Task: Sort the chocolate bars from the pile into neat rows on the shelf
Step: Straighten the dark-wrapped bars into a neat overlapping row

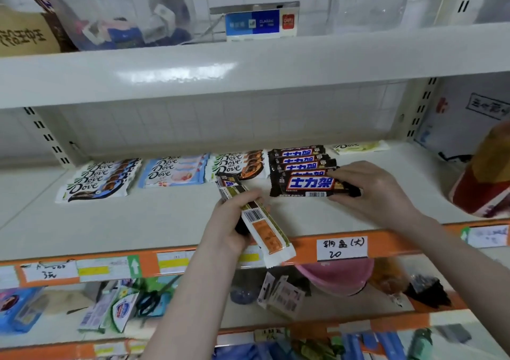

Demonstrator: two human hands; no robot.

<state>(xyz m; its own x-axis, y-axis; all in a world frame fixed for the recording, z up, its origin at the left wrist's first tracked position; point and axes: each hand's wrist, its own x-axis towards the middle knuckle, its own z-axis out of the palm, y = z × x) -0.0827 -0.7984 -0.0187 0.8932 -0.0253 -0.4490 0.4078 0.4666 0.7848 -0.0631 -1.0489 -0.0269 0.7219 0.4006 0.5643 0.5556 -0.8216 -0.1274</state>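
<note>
- Head view: right hand pinches a Snickers bar at the front of the Snickers row on the shelf, mid-depth.
- Left hand grips several bars over the shelf's front edge.
- Dove rows lie toward the rear left.

The shelf is pale grey-white with an orange front strip carrying white and yellow labels. At nine o'clock lies a row of white Dove bars with dark brown and blue print; toward ten o'clock, light blue Dove bars with pink. At twelve o'clock sit white Dove bars with orange, then dark brown bars with blue, red-edged, white-lettered logos. A white, orange and olive bar shows a black barcode.
</note>
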